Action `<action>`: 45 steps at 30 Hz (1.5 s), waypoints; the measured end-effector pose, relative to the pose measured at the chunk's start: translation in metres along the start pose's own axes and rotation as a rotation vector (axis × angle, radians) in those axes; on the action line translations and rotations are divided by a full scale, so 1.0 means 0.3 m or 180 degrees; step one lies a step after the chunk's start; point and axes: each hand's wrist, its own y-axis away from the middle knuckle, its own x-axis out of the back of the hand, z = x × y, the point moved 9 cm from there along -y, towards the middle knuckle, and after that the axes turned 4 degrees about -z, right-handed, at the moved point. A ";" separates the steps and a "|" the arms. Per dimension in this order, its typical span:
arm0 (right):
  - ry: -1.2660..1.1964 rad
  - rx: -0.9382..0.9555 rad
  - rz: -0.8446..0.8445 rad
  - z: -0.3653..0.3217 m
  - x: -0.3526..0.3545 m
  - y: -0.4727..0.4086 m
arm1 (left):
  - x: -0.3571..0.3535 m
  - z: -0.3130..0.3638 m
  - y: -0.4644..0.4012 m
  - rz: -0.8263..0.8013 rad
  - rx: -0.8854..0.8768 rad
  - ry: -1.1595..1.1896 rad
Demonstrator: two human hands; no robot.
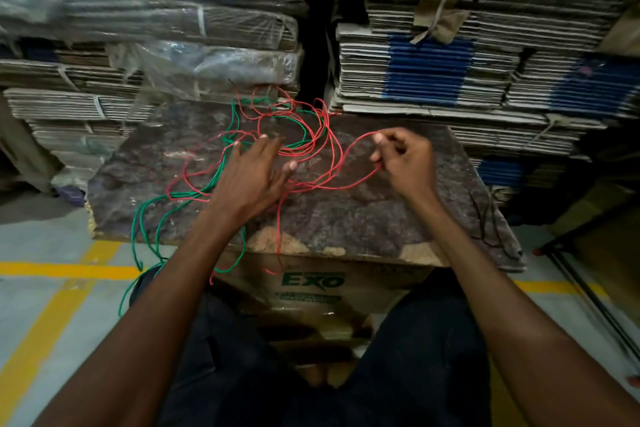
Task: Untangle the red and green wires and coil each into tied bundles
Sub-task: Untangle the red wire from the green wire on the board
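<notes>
Red thin wire (341, 152) and green thin wire (194, 193) lie tangled together on a worn, mottled brown board that serves as the desk (363, 218), propped on a cardboard box printed "EXO" (313, 282). Toward the far edge of the desk the two wires cross so often that I cannot tell which runs over which, and the picture is soft there. Part of the tangle is hidden under the left hand (251, 177). The green wire spills over the desk's near left edge and hangs down toward the grey floor with yellow lines (45, 305); its lowest stretch is hard to follow against the person's dark trousers. A single red strand drops over the near edge at the middle.

The right hand (405, 159) is raised above the right half of the desk, its thumb and fingers (378, 139) pinched together on a loop of the red wire, which arcs away to the left into the tangle. The left hand lies flat over the middle of the heap, fingers (265, 142) spread apart, resting on red and green strands without clamping any that I can see.

Stacks of flattened cardboard (450, 80), some wrapped in plastic, fill the wall behind the desk.
</notes>
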 end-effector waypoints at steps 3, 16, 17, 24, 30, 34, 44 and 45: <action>-0.0181 -0.0264 0.0506 0.071 0.116 -0.092 | -0.036 -0.013 -0.018 -0.0170 -0.0102 -0.0092; 0.2325 -0.0574 -0.0125 0.176 0.087 -0.226 | -0.088 -0.071 -0.084 -0.0485 -0.0298 -0.0228; 0.2539 -0.0219 -0.0182 0.135 0.065 -0.212 | -0.078 -0.068 -0.080 -0.0404 -0.0310 -0.0172; 0.2280 0.1114 -0.0474 -0.065 -0.103 -0.005 | -0.066 -0.052 -0.004 -0.0244 -0.0329 0.0157; 0.0784 -0.0117 -0.1668 -0.041 -0.302 0.171 | -0.050 -0.042 0.039 -0.0189 -0.0217 0.0076; 0.0927 -0.0231 -0.2052 -0.013 -0.354 0.210 | -0.038 -0.028 0.055 -0.0175 -0.0219 0.0117; -0.1296 -0.1163 -0.1049 -0.095 -0.167 0.009 | 0.030 0.024 0.023 0.0324 -0.0434 0.0095; -0.1400 -0.1208 -0.1010 -0.096 -0.154 -0.008 | 0.032 0.030 0.017 0.0342 -0.0443 0.0091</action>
